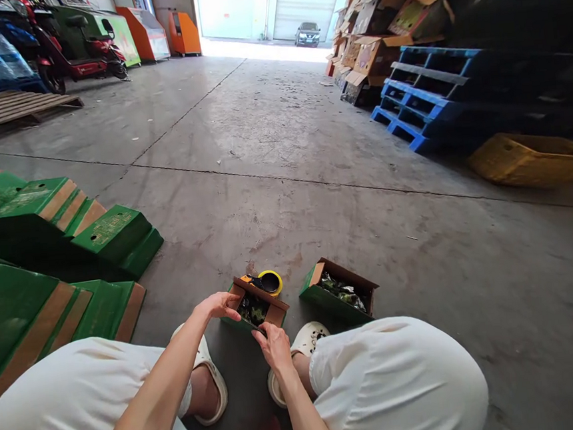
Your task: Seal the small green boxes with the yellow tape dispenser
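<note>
A small green cardboard box (280, 314) with raised brown flaps stands on the floor between my feet. Dark green contents in clear plastic (253, 309) show inside it. My left hand (219, 306) has its fingers and thumb around the box's left edge. At the near edge, my right hand (274, 345) pinches the near flap. Just behind the box lies a tape dispenser (267, 283) with a yellow roll, partly hidden by the back flap. A second open green box (336, 291) sits to the right, holding similar plastic-wrapped contents.
Closed green boxes (112, 230) are stacked at left. Blue pallets (419, 93), a yellow crate (532, 160) and heaped cardboard boxes (370, 57) line the right. A red scooter (79, 59) and a wooden pallet (11, 108) are at far left. A car (307, 34) stands by the bright doorway.
</note>
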### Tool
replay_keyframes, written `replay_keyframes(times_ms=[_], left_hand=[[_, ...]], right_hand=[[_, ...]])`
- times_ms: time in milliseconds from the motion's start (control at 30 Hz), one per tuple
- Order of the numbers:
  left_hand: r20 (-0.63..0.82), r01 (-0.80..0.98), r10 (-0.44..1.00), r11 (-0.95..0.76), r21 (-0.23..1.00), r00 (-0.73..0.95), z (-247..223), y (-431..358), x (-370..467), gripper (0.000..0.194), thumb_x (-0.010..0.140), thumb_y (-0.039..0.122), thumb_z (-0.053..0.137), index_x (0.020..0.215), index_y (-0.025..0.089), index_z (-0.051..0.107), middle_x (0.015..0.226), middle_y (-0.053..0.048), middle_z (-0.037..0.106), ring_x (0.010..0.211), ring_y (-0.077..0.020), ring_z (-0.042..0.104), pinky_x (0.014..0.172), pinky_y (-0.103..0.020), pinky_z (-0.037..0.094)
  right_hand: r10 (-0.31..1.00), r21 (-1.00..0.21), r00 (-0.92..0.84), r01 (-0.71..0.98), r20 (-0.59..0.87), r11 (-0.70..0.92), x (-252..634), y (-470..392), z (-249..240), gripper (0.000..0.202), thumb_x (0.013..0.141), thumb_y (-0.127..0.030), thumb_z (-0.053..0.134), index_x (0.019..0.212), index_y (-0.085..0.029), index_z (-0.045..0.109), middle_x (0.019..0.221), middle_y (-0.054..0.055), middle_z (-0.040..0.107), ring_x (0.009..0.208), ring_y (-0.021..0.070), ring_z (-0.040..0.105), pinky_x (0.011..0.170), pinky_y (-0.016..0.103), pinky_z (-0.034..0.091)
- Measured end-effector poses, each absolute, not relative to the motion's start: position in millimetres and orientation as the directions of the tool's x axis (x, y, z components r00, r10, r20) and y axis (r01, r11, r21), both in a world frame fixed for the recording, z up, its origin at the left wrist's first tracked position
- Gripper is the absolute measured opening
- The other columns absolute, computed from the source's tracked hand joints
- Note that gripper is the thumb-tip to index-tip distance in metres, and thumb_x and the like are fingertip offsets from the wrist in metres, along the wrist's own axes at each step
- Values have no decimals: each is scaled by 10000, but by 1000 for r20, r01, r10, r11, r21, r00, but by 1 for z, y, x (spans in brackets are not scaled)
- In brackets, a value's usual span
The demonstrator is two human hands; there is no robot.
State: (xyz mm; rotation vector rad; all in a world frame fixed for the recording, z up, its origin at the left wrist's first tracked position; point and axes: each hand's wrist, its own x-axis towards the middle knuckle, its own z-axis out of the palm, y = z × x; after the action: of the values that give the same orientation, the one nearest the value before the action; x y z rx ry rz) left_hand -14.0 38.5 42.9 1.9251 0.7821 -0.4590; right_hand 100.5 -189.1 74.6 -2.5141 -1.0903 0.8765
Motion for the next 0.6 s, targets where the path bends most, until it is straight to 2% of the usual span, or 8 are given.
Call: replay_keyframes(times_ms=[100, 200, 267, 333, 400, 467, 533, 600], left_hand=[[-608, 722, 389, -373, 583, 692, 40, 36, -9, 921, 665, 519, 910, 1494, 248, 615, 1314, -107, 750, 1272, -391, 661, 1028, -370, 506], [-581, 785, 530, -375, 492, 617, 27, 27, -9, 903, 767, 539, 844, 1565, 293, 499, 1472, -145, 645, 1401, -409, 561, 1097, -423, 463], [-559, 845, 640, -328, 422, 528, 14, 20, -13, 892, 818, 562, 798, 1586, 283, 442, 1536, -179, 578, 1450, -423, 505, 1119, -482, 442], [-563, 879, 691, -241, 412, 453, -1, 12, -19, 874, 854, 593, 758, 1593, 274, 416, 1564, -186, 554, 1461, -413, 498, 1127, -507, 434], [-597, 869, 677, -135, 476, 431, -15, 6, -25, 859, 883, 609, 720, 1601, 255, 411, 1579, -180, 552, 1457, -378, 520, 1136, -471, 436], [-609, 834, 669, -30, 550, 426, -24, 2, -28, 860, 891, 617, 703, 1602, 218, 428, 1570, -179, 570, 1446, -355, 545, 1129, -419, 450], [-597, 794, 682, 39, 607, 422, -29, -1, -29, 848, 880, 624, 709, 1573, 191, 484, 1534, -177, 608, 1427, -362, 566, 1112, -405, 472], [-579, 757, 696, 77, 649, 425, -31, -3, -29, 825, 871, 624, 716, 1544, 184, 532, 1490, -172, 648, 1404, -376, 584, 1095, -413, 490]], right_hand=[[732, -449, 596, 582, -332, -678, 102, -191, 63, 151, 1019, -309, 646, 1027, -201, 752, 974, 63, 797, 934, 235, 730, 762, 274, 435], [710, -386, 683, 617, -170, -686, 107, -190, 45, 168, 1000, -316, 641, 1105, -203, 707, 1086, 102, 750, 1052, 285, 671, 861, 322, 464], [666, -335, 739, 605, -102, -722, 110, -189, 30, 237, 973, -358, 659, 1145, -198, 686, 1151, 140, 712, 1134, 339, 617, 882, 371, 476], [628, -328, 773, 573, -88, -751, 114, -187, 17, 301, 945, -394, 676, 1158, -183, 671, 1173, 173, 690, 1161, 375, 586, 897, 412, 484], [585, -384, 807, 516, -80, -765, 117, -184, 8, 310, 934, -401, 663, 1143, -172, 658, 1164, 189, 684, 1143, 379, 588, 928, 440, 483], [497, -494, 867, 419, -32, -762, 119, -182, 4, 294, 946, -407, 611, 1111, -165, 636, 1117, 192, 676, 1091, 362, 608, 943, 452, 485], [383, -614, 920, 349, 81, -708, 123, -179, 7, 315, 969, -429, 551, 1111, -153, 606, 1128, 208, 653, 1114, 351, 610, 987, 461, 480], [300, -697, 931, 358, 210, -622, 127, -175, 14, 380, 990, -462, 522, 1165, -130, 583, 1245, 251, 615, 1242, 351, 573, 1076, 472, 447]])
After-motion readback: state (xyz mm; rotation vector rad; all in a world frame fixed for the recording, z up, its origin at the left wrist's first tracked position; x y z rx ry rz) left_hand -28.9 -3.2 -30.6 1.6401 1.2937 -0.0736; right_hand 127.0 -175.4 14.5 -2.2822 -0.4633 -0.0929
